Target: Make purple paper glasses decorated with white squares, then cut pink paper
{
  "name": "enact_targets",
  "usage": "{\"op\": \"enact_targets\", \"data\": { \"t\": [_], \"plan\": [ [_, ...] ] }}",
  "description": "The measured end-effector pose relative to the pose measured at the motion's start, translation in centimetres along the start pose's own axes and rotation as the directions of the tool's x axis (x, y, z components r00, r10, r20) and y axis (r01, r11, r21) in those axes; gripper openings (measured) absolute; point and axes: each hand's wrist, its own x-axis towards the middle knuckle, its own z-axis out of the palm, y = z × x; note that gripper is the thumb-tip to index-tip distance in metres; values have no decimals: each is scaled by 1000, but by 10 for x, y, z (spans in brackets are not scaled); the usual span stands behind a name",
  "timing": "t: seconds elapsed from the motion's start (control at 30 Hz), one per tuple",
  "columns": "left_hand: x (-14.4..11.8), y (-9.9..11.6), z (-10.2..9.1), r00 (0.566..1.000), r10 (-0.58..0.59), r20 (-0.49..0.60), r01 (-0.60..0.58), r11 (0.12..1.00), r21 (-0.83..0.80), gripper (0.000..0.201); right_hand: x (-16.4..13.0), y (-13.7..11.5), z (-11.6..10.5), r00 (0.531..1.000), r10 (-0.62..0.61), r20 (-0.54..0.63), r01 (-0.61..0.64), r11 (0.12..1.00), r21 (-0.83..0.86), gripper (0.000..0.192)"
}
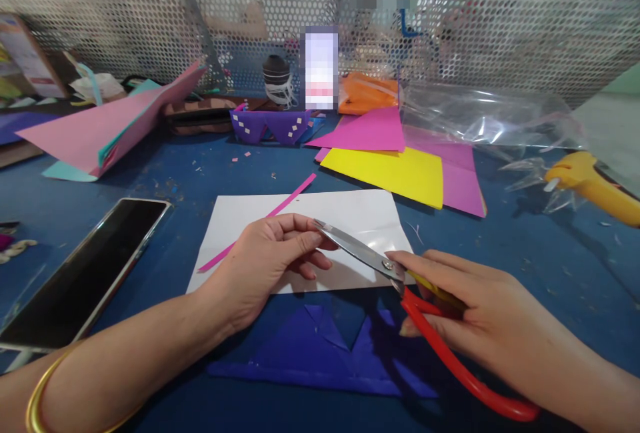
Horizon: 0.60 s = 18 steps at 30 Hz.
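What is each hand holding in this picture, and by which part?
The right hand holds scissors by the red handles. The left hand pinches near the blade tips; anything between its fingers cannot be made out.

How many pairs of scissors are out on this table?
1. The scissors, red-handled, are in the right hand, blade tips at the left hand's fingers. Others may lie hidden under the papers.

Counted on the table: one pair of scissors [370,256] at 6 o'clock, one phone [85,273] at 8 o'clock, one yellow sheet [387,173] at 1 o'clock, one white sheet [350,216].
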Motion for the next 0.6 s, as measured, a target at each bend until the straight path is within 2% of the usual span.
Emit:
{"op": "enact_targets", "data": {
  "t": [0.4, 0.6],
  "plan": [
    [-2, 2, 1, 1000, -5, 1, 5, 1000, 27, 7, 2, -3, -1, 1000, 23, -1, -23, 1000, -16, 43],
    [0, 1, 0, 1000, 11, -1, -11, 1000, -3, 6, -1, -5, -2, 987, 149, -62, -145, 988, 60, 44]
  ]
}}
